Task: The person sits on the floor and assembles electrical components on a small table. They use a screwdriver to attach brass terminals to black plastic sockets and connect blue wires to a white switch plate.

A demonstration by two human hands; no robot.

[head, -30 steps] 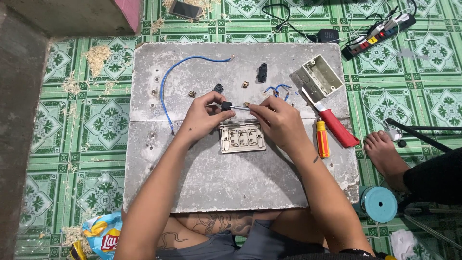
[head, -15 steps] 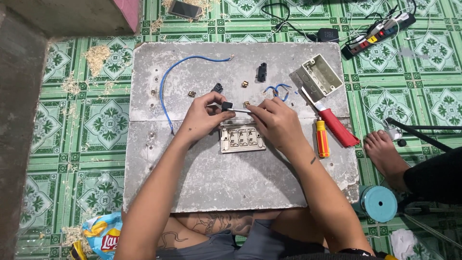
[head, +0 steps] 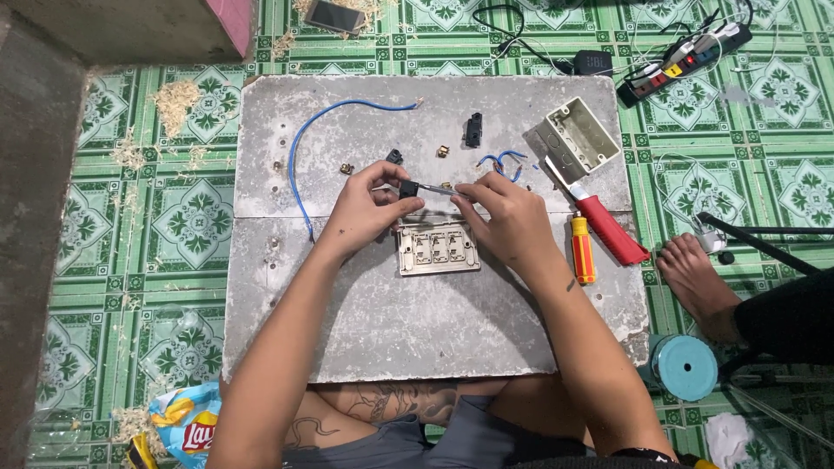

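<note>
Grey slab worktop (head: pixel 365 330) on green tiled floor. Left hand (head: pixel 365 208) pinches small black switch module (head: pixel 408 188), steadying it; right hand (head: pixel 508 217) pinches thin metal tool (head: pixel 437 189) into it. Beige switch plate (head: pixel 437 248) just below hands. Blue wire (head: pixel 300 156) left, red-handled knife (head: pixel 604 227) and orange screwdriver (head: pixel 581 249) right; nothing blocks.

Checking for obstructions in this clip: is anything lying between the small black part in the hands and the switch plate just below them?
Nothing visible. The left hand pinches the small black part, the right hand puts a thin tool to it, and the switch plate lies directly beneath on bare slab.
</note>
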